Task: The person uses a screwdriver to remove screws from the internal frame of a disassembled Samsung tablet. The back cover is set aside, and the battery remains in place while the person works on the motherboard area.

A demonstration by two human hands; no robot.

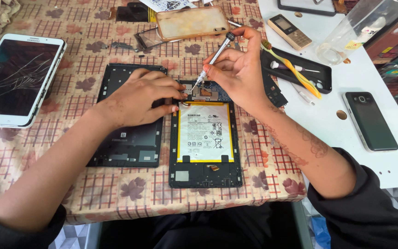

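**Steel driver on the board, top of the opened tablet**

Steel-shafted screwdriver (pixel 213 57) is pinched in the right hand (pixel 238 69), thumb and 2 fingers closed round the shaft, tip down on the circuit board at the top end of the opened tablet (pixel 206 138). Left hand (pixel 139 97) lies across the tablet's upper left corner, fingers curled and pressing near the tip; can't tell if they pinch a small part. Tablet sits mid-table on the checked cloth (pixel 116 184), white battery (pixel 205 131) facing up, its removed back cover (pixel 130 138) just beside it on the left.

Looks like the screw-work stage, w/ the board fasteners under the tip. Next move, I'd judge, needs the tip seated square in the screw head & the frame held firm. Cracked white tablet (pixel 17 78) lies far left, black phone (pixel 369 120) to the right.
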